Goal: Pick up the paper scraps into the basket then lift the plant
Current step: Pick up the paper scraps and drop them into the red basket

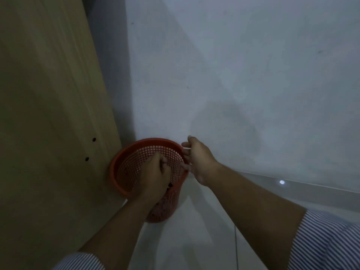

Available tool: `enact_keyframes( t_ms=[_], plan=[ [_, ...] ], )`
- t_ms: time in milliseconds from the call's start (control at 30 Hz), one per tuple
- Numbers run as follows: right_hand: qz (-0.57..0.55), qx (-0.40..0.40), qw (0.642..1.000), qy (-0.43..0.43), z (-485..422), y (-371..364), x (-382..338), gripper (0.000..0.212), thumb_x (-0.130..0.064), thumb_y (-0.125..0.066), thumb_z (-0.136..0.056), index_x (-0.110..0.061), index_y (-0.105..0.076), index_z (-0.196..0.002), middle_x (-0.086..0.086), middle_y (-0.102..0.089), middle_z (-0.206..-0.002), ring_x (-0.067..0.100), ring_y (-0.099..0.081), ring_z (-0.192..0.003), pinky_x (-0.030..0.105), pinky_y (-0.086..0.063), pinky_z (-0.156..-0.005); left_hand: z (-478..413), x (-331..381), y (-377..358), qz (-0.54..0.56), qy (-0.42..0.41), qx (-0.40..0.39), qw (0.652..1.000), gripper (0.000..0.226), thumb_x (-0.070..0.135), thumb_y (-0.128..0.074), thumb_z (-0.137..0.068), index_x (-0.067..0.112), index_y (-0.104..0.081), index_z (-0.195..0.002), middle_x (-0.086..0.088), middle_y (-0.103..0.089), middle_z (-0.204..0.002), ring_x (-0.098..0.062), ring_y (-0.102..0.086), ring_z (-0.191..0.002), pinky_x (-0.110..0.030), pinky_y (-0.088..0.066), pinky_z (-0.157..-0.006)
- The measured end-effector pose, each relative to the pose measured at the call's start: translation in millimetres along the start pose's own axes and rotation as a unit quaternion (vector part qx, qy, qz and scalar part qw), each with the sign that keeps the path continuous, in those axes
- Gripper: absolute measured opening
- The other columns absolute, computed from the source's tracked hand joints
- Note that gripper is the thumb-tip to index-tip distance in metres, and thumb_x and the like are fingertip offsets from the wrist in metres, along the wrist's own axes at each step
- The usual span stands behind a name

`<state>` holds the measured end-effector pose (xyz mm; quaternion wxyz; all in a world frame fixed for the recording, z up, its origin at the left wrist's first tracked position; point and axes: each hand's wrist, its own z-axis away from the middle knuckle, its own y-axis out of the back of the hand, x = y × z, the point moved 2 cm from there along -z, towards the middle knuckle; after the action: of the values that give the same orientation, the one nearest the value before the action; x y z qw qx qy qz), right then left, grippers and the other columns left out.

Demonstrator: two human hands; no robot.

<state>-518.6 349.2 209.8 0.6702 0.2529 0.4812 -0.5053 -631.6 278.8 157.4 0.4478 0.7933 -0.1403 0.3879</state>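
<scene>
An orange mesh basket (136, 151) stands on the floor in the corner between a wooden panel and the wall. My left hand (153, 176) is inside the basket's mouth, fingers curled; whether it holds anything is hidden. My right hand (196, 156) rests on the basket's right rim, fingers curled around the edge. No paper scraps and no plant are in view.
A tall light-wood furniture panel (48, 114) with two small holes fills the left side, touching the basket. A pale grey wall (233, 65) is behind. The floor (194, 240) is pale and glossy, with a baseboard (292, 190) running right.
</scene>
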Motion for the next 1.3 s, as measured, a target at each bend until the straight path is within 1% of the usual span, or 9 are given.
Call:
enact_keyframes(
  t_ms=[67,167,433,533,667,900,1067,1200,1300],
  plan=[
    [-0.010,0.032,0.999,0.014,14.6,15.1,-7.8,0.040,-0.037,-0.039,-0.101,-0.005,-0.060,-0.113,0.008,-0.062,-0.100,0.019,-0.061,-0.093,0.043,-0.053,-0.097,0.3,19.4,0.7,-0.005,-0.064,-0.021,0.998,0.010,0.017,-0.052,-0.086,0.022,-0.052,-0.077,0.004,-0.060,-0.074,-0.014,-0.058,-0.067,-0.031,-0.044,-0.056],
    [-0.023,0.085,0.995,0.042,41.0,47.2,-22.2,0.043,-0.032,-0.038,-0.101,0.001,-0.060,-0.118,0.017,-0.061,-0.113,0.031,-0.061,-0.111,0.047,-0.056,-0.092,-1.6,59.9,-6.7,0.020,-0.105,-0.065,0.992,0.007,0.019,-0.052,-0.086,0.023,-0.056,-0.083,0.006,-0.063,-0.074,-0.011,-0.060,-0.065,-0.031,-0.048,-0.055],
    [-0.010,0.221,0.972,0.083,161.3,156.6,-56.9,0.039,-0.028,-0.038,-0.100,0.000,-0.061,-0.116,0.018,-0.062,-0.104,0.033,-0.063,-0.104,0.045,-0.054,-0.090,39.8,183.3,-34.6,0.080,-0.133,-0.200,0.967,0.007,0.024,-0.057,-0.086,0.021,-0.063,-0.088,0.002,-0.068,-0.071,-0.016,-0.066,-0.065,-0.030,-0.052,-0.060],
    [-0.006,0.256,0.963,0.084,231.3,197.8,-56.2,0.031,-0.029,-0.044,-0.098,-0.005,-0.061,-0.106,0.014,-0.060,-0.099,0.028,-0.060,-0.092,0.040,-0.054,-0.082,86.6,236.6,-43.4,0.084,-0.173,-0.275,0.942,0.012,0.028,-0.057,-0.089,0.019,-0.062,-0.095,0.001,-0.068,-0.078,-0.020,-0.068,-0.070,-0.030,-0.053,-0.061],
    [0.003,0.326,0.942,0.078,329.5,267.3,-34.5,0.029,-0.032,-0.048,-0.095,-0.008,-0.064,-0.100,0.013,-0.063,-0.098,0.026,-0.061,-0.090,0.040,-0.053,-0.082,162.2,307.8,-62.9,0.092,-0.238,-0.352,0.901,0.012,0.028,-0.057,-0.089,0.019,-0.061,-0.096,0.005,-0.065,-0.076,-0.012,-0.060,-0.060,-0.023,-0.044,-0.052],
    [-0.041,0.469,0.881,0.040,475.8,385.4,46.3,0.021,-0.027,-0.050,-0.092,-0.011,-0.063,-0.097,0.010,-0.059,-0.092,0.024,-0.054,-0.084,0.034,-0.045,-0.077,307.1,399.8,-126.3,0.095,-0.319,-0.476,0.814,0.012,0.029,-0.058,-0.090,0.021,-0.059,-0.099,0.008,-0.058,-0.062,-0.007,-0.051,-0.051,-0.023,-0.040,-0.053],
    [-0.042,0.526,0.849,-0.031,535.9,463.4,124.8,0.035,-0.026,-0.040,-0.099,0.000,-0.059,-0.113,0.019,-0.060,-0.123,0.035,-0.057,-0.115,0.045,-0.046,-0.105,392.5,440.6,-194.2,0.080,-0.321,-0.566,0.756,0.011,0.030,-0.056,-0.092,0.022,-0.056,-0.100,0.005,-0.063,-0.070,-0.006,-0.049,-0.051,-0.018,-0.039,-0.050],
    [-0.036,0.554,0.829,-0.062,561.3,501.1,185.5,0.032,-0.026,-0.044,-0.099,-0.006,-0.061,-0.116,0.004,-0.056,-0.106,0.020,-0.052,-0.097,0.029,-0.041,-0.090,442.7,450.7,-241.4,0.064,-0.326,-0.607,0.722,0.012,0.029,-0.056,-0.092,0.021,-0.056,-0.101,0.002,-0.065,-0.073,-0.007,-0.050,-0.054,-0.018,-0.042,-0.052],
    [0.000,0.577,0.811,-0.098,576.6,533.3,237.9,0.029,-0.027,-0.046,-0.097,-0.011,-0.065,-0.111,0.006,-0.064,-0.111,0.024,-0.056,-0.102,0.031,-0.042,-0.090,480.3,449.2,-282.8,0.038,-0.320,-0.643,0.695,0.013,0.028,-0.056,-0.093,0.020,-0.056,-0.104,0.004,-0.063,-0.075,-0.007,-0.052,-0.055,-0.018,-0.042,-0.052]
  ],
)
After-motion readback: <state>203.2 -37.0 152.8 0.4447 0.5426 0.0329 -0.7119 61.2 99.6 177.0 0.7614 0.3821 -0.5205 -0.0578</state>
